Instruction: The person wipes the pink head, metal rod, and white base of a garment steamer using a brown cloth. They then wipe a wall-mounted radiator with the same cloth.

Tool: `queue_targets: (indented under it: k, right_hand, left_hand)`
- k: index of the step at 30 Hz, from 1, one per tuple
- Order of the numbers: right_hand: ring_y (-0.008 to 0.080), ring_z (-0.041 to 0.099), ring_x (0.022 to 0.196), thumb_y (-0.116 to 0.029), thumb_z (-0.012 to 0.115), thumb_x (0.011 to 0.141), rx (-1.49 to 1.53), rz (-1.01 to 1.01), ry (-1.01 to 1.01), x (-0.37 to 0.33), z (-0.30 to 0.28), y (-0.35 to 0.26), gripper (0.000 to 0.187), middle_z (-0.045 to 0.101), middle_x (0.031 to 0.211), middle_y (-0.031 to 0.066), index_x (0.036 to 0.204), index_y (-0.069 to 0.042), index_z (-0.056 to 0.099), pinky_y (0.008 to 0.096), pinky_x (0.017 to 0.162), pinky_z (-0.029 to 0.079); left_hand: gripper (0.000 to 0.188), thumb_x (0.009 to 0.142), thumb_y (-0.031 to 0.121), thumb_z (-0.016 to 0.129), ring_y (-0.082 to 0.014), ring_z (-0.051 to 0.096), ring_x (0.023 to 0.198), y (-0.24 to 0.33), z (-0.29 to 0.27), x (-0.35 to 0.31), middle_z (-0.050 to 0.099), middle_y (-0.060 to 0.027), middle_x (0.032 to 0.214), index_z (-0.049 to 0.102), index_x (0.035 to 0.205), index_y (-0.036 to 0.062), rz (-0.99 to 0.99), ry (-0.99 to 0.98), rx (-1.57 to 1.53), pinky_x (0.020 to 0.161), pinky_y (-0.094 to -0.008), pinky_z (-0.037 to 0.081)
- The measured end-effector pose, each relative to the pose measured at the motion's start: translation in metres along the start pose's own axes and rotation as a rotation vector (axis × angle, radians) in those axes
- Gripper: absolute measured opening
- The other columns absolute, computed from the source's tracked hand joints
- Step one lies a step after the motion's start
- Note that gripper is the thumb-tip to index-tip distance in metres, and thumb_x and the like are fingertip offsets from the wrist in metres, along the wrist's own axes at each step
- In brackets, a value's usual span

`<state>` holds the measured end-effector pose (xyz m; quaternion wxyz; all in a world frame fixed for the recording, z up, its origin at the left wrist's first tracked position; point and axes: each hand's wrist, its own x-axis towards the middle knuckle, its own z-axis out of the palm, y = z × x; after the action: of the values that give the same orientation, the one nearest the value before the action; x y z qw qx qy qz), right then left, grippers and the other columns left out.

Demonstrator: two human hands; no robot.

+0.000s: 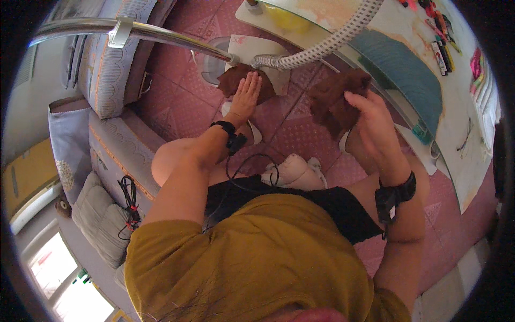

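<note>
We press our flat, open left hand (245, 95) on one soft, light dark-brown cloth (236, 79) while our right hand (370, 121) pinches a second crumpled brown cloth (335, 99) by its bunched edge, where such limp fabric likely grips best.

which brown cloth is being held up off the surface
The brown cloth bunched in the right hand; the other brown cloth lies flat under the left hand.

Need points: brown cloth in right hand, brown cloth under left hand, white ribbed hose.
Crumpled brown cloth in the right hand (335, 102), head view, middle of the bunched fabric.
Flat brown cloth under the left hand (232, 79), head view, bare left part.
White ribbed hose (327, 45), head view, mid-length.
</note>
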<state>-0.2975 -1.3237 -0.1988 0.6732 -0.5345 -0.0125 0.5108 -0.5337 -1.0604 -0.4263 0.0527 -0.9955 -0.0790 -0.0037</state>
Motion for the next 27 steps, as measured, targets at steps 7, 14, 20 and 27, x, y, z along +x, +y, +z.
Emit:
queue_targets:
  k: [7, 14, 20, 27]
  right_hand:
    - [0.0213, 0.063, 0.098, -0.015, 0.059, 0.092, 0.123, -0.047, 0.017, 0.02, 0.009, -0.007, 0.028, 0.067, 0.107, 0.0091, 0.115, -0.001, 0.061, 0.0363, 0.09, 0.049]
    - [0.0257, 0.057, 0.116, -0.028, 0.056, 0.098, 0.404, -0.075, -0.019, 0.034, 0.023, -0.042, 0.037, 0.06, 0.126, 0.0099, 0.127, -0.005, 0.053, 0.0407, 0.104, 0.042]
    - [0.0279, 0.046, 0.131, -0.039, 0.042, 0.103, 0.241, -0.215, -0.435, 0.015, 0.067, -0.045, 0.05, 0.048, 0.142, 0.0117, 0.14, -0.006, 0.042, 0.0448, 0.111, 0.034]
    - [0.0239, 0.046, 0.131, -0.036, 0.041, 0.104, 0.124, -0.435, -0.633, 0.019, 0.148, -0.06, 0.048, 0.048, 0.142, 0.0102, 0.14, -0.005, 0.041, 0.041, 0.11, 0.035]
  left_hand:
    - [0.048, 0.084, 0.01, 0.051, -0.035, 0.044, 0.132, 0.013, -0.023, 0.011, 0.05, -0.0187, 0.138, 0.053, 0.131, -0.0003, 0.249, -0.04, -0.332, 0.109, -0.0455, 0.035]
    - [0.034, 0.091, 0.024, 0.06, -0.026, 0.064, 0.082, -0.011, -0.113, 0.023, 0.068, -0.0145, 0.09, 0.062, 0.112, -0.0031, -1.021, 0.227, -1.421, 0.073, -0.0358, 0.05]
    - [0.025, 0.094, 0.022, 0.057, -0.0077, 0.045, 0.063, -0.052, -0.216, 0.015, 0.052, 0.0045, 0.072, 0.063, 0.105, 0.0004, -0.848, 0.85, -1.521, 0.057, -0.0272, 0.04]
    - [0.032, 0.096, 0.024, 0.058, -0.0158, 0.06, 0.095, -0.068, -0.259, 0.032, 0.064, -0.0021, 0.109, 0.062, 0.119, 0.0021, -0.893, 1.089, -1.936, 0.083, -0.0304, 0.048]
